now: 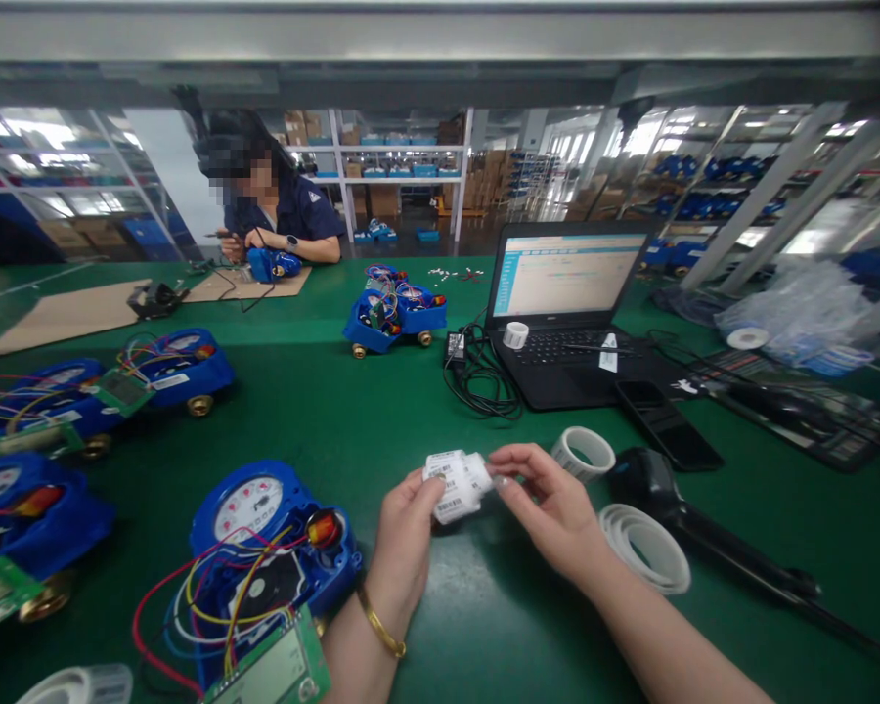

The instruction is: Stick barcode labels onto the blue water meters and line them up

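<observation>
Barcode labels: bunched white rectangular printed labels (453,494), between the two hands above the smooth green desk (455,626); long axis unclear where pieces overlap
Left hand: bare left hand (407,518) closed, gripping the bunch's left side, thumb on top
Right hand: bare right hand (550,504) part-curled at the bunch's right end, thumb and forefinger slightly apart; whether they pinch an edge cannot be told
Nearer hand: left, already holding
</observation>
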Demonstrator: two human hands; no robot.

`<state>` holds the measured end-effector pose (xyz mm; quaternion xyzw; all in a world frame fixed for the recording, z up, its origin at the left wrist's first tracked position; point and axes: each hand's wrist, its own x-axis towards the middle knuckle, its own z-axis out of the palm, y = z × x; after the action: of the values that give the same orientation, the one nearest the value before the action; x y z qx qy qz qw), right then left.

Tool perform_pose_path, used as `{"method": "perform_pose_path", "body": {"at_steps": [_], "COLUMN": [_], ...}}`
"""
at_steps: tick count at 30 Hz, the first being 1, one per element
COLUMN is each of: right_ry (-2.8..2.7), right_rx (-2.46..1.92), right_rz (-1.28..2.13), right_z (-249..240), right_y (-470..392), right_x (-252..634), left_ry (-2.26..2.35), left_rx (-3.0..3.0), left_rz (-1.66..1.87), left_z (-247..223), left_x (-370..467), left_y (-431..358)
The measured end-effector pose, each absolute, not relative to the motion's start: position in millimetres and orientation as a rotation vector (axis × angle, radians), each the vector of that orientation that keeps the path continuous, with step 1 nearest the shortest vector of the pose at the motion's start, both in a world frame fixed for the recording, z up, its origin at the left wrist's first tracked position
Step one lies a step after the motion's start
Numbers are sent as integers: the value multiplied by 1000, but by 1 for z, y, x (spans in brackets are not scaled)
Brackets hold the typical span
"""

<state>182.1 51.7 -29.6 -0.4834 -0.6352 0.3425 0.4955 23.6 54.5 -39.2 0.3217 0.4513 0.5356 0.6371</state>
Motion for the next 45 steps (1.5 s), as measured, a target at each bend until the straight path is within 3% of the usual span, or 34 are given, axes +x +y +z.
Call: {"method": "perform_pose_path", "body": {"at_steps": [5,12,22,31,45], "right_ry": [-1612,-1340,-1620,-1423,-1864], "right_rx": [-1231,-1220,-1189,-1191,-976], "right_rz": [766,991,839,946,541], "right_z": [-24,-25,-15,-24,-14], "right_y": [53,54,51,54,51], "right_x": [185,181,187,184,191], "left_ry": [1011,1040,1022,981,945], "left_rx": [660,827,661,693,365], "left_rz": [1233,1208,1220,1191,1215], "left_z": [-38,-35,-27,-27,-33], "left_x": [24,21,25,25,26], "left_y": [54,51,50,49,53]}}
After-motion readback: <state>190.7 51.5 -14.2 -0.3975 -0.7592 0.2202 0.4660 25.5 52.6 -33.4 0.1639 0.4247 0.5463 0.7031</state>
